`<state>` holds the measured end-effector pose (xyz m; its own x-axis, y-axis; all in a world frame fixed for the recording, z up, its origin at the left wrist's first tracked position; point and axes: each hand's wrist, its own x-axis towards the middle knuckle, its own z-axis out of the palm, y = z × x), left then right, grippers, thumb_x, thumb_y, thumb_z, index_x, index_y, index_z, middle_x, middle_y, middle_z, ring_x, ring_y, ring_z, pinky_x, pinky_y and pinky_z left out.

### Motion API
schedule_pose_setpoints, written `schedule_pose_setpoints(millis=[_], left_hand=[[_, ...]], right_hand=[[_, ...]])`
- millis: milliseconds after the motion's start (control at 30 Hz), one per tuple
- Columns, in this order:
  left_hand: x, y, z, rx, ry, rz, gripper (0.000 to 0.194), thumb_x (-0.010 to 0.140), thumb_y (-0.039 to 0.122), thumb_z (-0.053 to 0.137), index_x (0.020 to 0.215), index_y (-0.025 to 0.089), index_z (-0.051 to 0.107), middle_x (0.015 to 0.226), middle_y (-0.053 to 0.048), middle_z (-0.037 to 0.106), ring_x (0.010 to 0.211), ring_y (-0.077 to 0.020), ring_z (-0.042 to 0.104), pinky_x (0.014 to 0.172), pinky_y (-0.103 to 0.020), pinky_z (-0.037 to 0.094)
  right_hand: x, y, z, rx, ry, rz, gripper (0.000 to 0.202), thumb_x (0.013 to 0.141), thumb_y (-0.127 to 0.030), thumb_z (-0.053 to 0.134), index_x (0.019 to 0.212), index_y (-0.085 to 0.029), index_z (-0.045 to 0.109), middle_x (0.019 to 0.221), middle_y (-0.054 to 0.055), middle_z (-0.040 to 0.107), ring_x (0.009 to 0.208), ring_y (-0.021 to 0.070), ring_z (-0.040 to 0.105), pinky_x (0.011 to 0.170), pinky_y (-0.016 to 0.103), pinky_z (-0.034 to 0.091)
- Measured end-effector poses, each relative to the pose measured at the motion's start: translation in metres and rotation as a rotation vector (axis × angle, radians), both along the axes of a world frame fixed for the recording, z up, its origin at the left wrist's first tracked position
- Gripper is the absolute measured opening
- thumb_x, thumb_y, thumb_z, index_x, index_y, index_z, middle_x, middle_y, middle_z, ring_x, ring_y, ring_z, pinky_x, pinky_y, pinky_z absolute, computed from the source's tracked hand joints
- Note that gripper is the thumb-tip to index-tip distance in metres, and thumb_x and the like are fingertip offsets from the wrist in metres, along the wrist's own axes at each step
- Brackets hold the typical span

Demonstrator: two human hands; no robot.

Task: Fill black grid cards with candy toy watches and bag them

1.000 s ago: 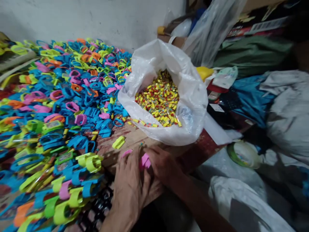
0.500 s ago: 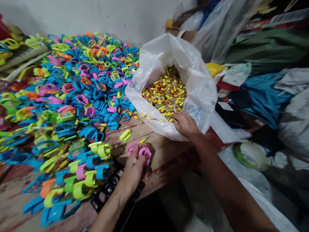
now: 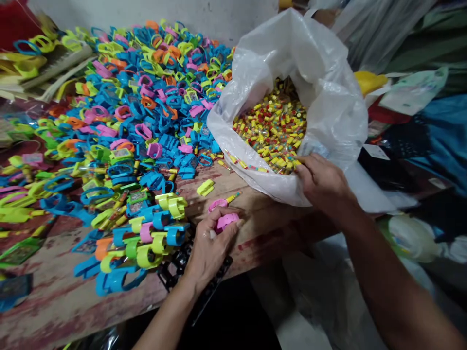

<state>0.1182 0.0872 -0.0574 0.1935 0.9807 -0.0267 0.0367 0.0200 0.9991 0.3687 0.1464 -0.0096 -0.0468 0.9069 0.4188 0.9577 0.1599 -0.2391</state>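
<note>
My left hand (image 3: 211, 243) is closed round a pink plastic toy watch (image 3: 226, 222), low over the table. A second pink piece (image 3: 218, 205) lies against its fingers, with a small candy-filled tube (image 3: 233, 197) beside it. My right hand (image 3: 323, 182) reaches over the near rim of a white plastic bag (image 3: 328, 97), fingers curled at the edge of the heap of yellow-capped candy tubes (image 3: 272, 131) inside. What its fingertips pinch, if anything, is hidden. A yellow-green plastic piece (image 3: 205, 187) lies on the wood between the bag and the pile of toy watches.
A big heap of blue, yellow, pink and orange toy watches (image 3: 146, 102) covers the table's left and back. Rows of them sit on a black rack (image 3: 178, 262) by my left forearm. Cloth and packets (image 3: 438, 131) crowd the right side.
The view has shifted, so the scene sits further right and higher. My left hand has turned the pink toy watch a little. My right hand has moved slightly right along the bag's near rim.
</note>
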Motion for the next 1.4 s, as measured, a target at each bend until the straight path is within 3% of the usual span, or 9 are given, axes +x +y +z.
schedule_pose_setpoints(millis=[67, 167, 233, 367, 600, 800, 933, 1167, 1400], left_hand=[[0.002, -0.002, 0.0, -0.026, 0.003, -0.006, 0.023, 0.086, 0.038, 0.067, 0.095, 0.017, 0.066, 0.088, 0.0, 0.065, 0.075, -0.0106, 0.053, 0.069, -0.021, 0.039], [0.002, -0.005, -0.002, -0.015, 0.029, -0.019, 0.023, 0.088, 0.039, 0.064, 0.094, 0.017, 0.064, 0.089, -0.001, 0.065, 0.077, -0.0114, 0.054, 0.071, -0.021, 0.04], [-0.001, -0.006, -0.003, -0.007, 0.045, -0.031, 0.025, 0.088, 0.04, 0.064, 0.099, 0.017, 0.063, 0.092, -0.001, 0.066, 0.079, -0.0123, 0.055, 0.074, -0.022, 0.041], [-0.005, -0.007, -0.001, -0.024, 0.047, -0.047, 0.028, 0.089, 0.04, 0.063, 0.104, 0.017, 0.062, 0.094, -0.002, 0.068, 0.083, -0.0142, 0.058, 0.077, -0.023, 0.042], [-0.006, -0.01, -0.001, -0.025, 0.048, -0.061, 0.026, 0.088, 0.038, 0.065, 0.105, 0.019, 0.062, 0.095, -0.001, 0.068, 0.086, -0.0144, 0.059, 0.079, -0.022, 0.042], [-0.006, -0.009, -0.004, -0.086, -0.003, -0.096, 0.025, 0.086, 0.039, 0.066, 0.096, 0.017, 0.062, 0.082, 0.001, 0.061, 0.068, -0.0102, 0.048, 0.066, -0.02, 0.038], [-0.006, -0.012, -0.003, -0.035, 0.077, -0.101, 0.024, 0.088, 0.04, 0.064, 0.093, 0.017, 0.061, 0.079, 0.001, 0.059, 0.07, -0.011, 0.048, 0.068, -0.021, 0.038], [-0.008, -0.012, 0.0, 0.072, 0.195, -0.175, 0.018, 0.09, 0.032, 0.06, 0.102, 0.02, 0.061, 0.087, 0.0, 0.063, 0.082, -0.0158, 0.056, 0.077, -0.023, 0.04], [-0.007, -0.019, 0.006, 0.124, 0.314, -0.192, 0.014, 0.091, 0.032, 0.057, 0.095, 0.02, 0.062, 0.08, 0.001, 0.063, 0.073, -0.015, 0.054, 0.069, -0.023, 0.037]], right_hand=[[-0.025, -0.017, 0.001, -0.053, 0.453, 0.134, 0.017, 0.091, -0.029, 0.05, 0.094, -0.018, 0.063, 0.087, 0.006, 0.067, 0.082, 0.0205, 0.062, 0.075, 0.032, 0.046], [-0.066, -0.038, -0.008, -0.33, 1.005, 0.37, 0.015, 0.085, -0.033, 0.06, 0.09, -0.02, 0.059, 0.079, 0.001, 0.068, 0.074, 0.0166, 0.064, 0.071, 0.029, 0.049], [-0.082, -0.044, -0.018, -0.41, 1.206, 0.426, 0.017, 0.081, -0.033, 0.066, 0.086, -0.019, 0.059, 0.077, 0.0, 0.066, 0.072, 0.0143, 0.063, 0.071, 0.027, 0.05], [-0.089, -0.044, -0.037, -0.451, 1.363, 0.391, 0.023, 0.078, -0.037, 0.072, 0.08, -0.018, 0.058, 0.064, -0.004, 0.059, 0.058, 0.0095, 0.054, 0.061, 0.023, 0.046], [-0.085, -0.043, -0.049, -0.478, 1.319, 0.463, 0.026, 0.082, -0.039, 0.07, 0.083, -0.019, 0.054, 0.065, -0.004, 0.058, 0.057, 0.0097, 0.052, 0.058, 0.023, 0.045], [-0.077, -0.049, -0.042, -0.438, 1.126, 0.612, 0.007, 0.09, -0.026, 0.06, 0.093, -0.02, 0.058, 0.079, -0.003, 0.058, 0.071, 0.0099, 0.056, 0.067, 0.022, 0.046], [-0.069, -0.05, -0.036, -0.486, 1.081, 0.68, 0.008, 0.092, -0.025, 0.059, 0.098, -0.021, 0.059, 0.077, -0.003, 0.058, 0.07, 0.0096, 0.055, 0.067, 0.021, 0.046], [-0.063, -0.051, -0.036, -0.551, 1.006, 0.681, 0.012, 0.089, -0.028, 0.057, 0.096, -0.018, 0.058, 0.077, 0.0, 0.059, 0.071, 0.0128, 0.056, 0.065, 0.023, 0.045], [-0.065, -0.056, -0.041, -0.52, 0.973, 0.639, 0.016, 0.093, -0.033, 0.053, 0.09, -0.018, 0.057, 0.067, -0.003, 0.053, 0.06, 0.0103, 0.05, 0.057, 0.021, 0.042]])
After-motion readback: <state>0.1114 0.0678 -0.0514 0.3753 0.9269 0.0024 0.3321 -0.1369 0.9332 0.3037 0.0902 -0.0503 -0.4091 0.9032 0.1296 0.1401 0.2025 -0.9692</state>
